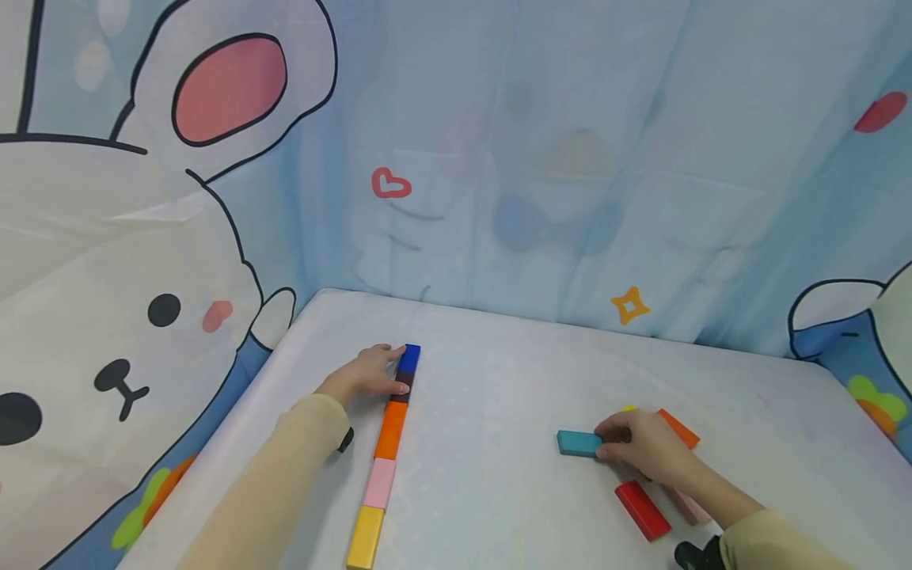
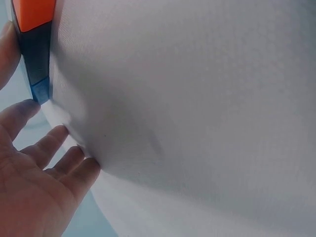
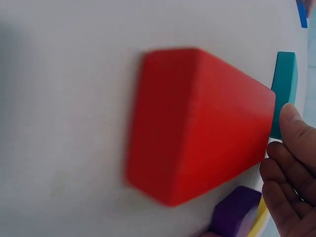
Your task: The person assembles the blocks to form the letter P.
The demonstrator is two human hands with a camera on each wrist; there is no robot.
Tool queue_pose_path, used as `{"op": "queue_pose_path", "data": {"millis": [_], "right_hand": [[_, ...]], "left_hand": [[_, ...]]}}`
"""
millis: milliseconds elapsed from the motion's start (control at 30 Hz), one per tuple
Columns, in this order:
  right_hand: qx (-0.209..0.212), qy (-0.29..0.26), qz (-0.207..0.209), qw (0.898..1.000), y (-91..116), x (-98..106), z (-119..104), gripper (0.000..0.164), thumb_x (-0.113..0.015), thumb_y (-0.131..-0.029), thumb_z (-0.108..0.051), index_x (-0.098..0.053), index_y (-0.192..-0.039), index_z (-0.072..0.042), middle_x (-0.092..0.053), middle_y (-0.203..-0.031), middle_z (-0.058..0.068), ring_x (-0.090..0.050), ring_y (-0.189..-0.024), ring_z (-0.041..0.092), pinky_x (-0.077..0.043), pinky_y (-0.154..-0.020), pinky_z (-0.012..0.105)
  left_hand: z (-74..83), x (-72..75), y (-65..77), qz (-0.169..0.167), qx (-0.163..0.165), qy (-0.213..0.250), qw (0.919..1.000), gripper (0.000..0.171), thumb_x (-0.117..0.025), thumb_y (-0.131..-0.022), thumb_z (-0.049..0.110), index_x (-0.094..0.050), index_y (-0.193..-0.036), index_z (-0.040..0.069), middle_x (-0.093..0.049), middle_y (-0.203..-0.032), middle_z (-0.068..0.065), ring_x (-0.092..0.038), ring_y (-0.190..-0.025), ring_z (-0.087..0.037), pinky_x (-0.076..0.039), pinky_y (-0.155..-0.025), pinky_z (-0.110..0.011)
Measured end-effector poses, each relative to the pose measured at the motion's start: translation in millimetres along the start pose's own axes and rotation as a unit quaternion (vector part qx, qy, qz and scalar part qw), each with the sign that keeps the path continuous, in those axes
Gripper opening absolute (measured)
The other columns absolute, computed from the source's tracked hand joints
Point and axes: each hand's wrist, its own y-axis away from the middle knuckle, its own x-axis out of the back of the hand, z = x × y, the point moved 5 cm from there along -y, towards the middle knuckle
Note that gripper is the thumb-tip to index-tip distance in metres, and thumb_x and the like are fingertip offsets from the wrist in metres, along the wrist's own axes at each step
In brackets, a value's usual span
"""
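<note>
In the head view my left hand (image 1: 366, 372) is at the far end of a row of blocks. Its thumb lies along the black block (image 1: 401, 386) and a fingertip touches the end of the blue block (image 1: 409, 358); in the left wrist view the other fingers are spread on the cloth. Nearer in the row come an orange block (image 1: 390, 430), a pink block (image 1: 379, 483) and a yellow block (image 1: 366, 537), end to end. To the right, my right hand (image 1: 644, 443) pinches one end of a teal block (image 1: 578, 443), which lies level, close over the table.
By the right hand lie a red block (image 1: 643, 511), a pale pink block (image 1: 687, 505) and another orange block (image 1: 678, 427). A purple block (image 3: 237, 211) shows in the right wrist view. Behind the white-covered table (image 1: 492, 412) hangs a blue printed curtain (image 1: 456, 142).
</note>
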Motion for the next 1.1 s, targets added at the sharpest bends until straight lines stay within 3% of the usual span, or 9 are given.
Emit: {"op": "queue_pose_path", "data": {"millis": [533,733,1100], "right_hand": [[0.045,-0.005,-0.026,0.999,-49.9,-9.3,-41.7,0.029,-0.081,-0.087,-0.012,-0.075,-0.112,0.001,-0.074,-0.101,0.008,-0.062,-0.087,0.018,-0.060,-0.083,0.040],[0.034,-0.009,-0.037,0.999,-71.1,-17.2,-55.2,0.030,-0.079,-0.089,-0.013,-0.074,-0.115,0.000,-0.074,-0.104,0.009,-0.062,-0.089,0.018,-0.060,-0.086,0.039],[0.055,-0.028,-0.021,0.998,-105.1,-28.3,-81.3,0.028,-0.079,-0.088,-0.012,-0.075,-0.113,0.001,-0.075,-0.104,0.011,-0.065,-0.090,0.019,-0.059,-0.086,0.038]], "left_hand": [[-1.3,1.9,0.6,0.001,-0.001,0.006,1.0000,0.078,-0.072,-0.096,0.033,-0.032,-0.162,0.017,-0.028,-0.167,-0.020,-0.029,-0.153,-0.040,-0.030,-0.124,-0.058],[-2.0,0.9,0.0,0.000,-0.001,0.009,1.0000,0.078,-0.071,-0.096,0.034,-0.032,-0.162,0.018,-0.027,-0.167,-0.020,-0.029,-0.153,-0.040,-0.030,-0.124,-0.057],[-3.9,1.0,-1.8,0.003,-0.001,0.005,1.0000,0.078,-0.071,-0.096,0.035,-0.032,-0.162,0.018,-0.029,-0.167,-0.019,-0.030,-0.153,-0.038,-0.030,-0.124,-0.056]]}}
